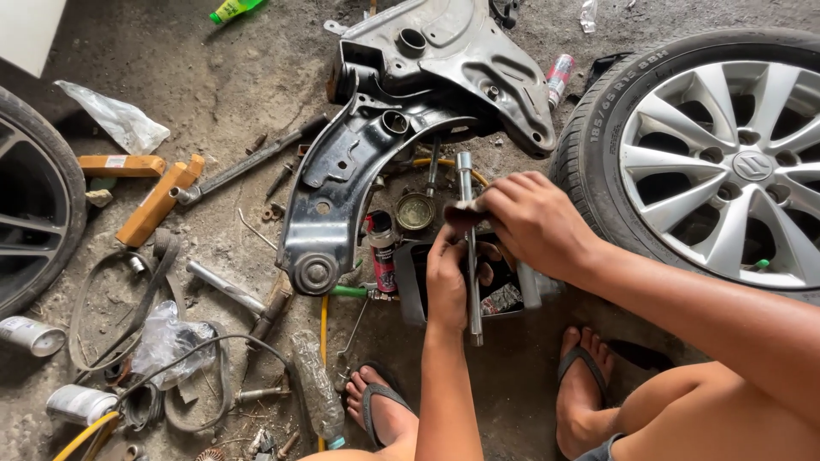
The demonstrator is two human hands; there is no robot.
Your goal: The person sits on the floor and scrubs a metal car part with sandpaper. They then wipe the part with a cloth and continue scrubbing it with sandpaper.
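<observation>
My left hand grips a long silver metal rod that stands nearly upright in the middle of the head view. At the rod's upper part my right hand presses a small dark rag against it. Under both hands sits a dark square container holding small parts. A black metal suspension arm lies just to the left on the dirty concrete floor.
A car wheel with a silver rim lies at the right, another tyre at the left edge. A red spray can, a round tin, belts, bottles, tools and wood blocks litter the floor. My sandalled feet are below.
</observation>
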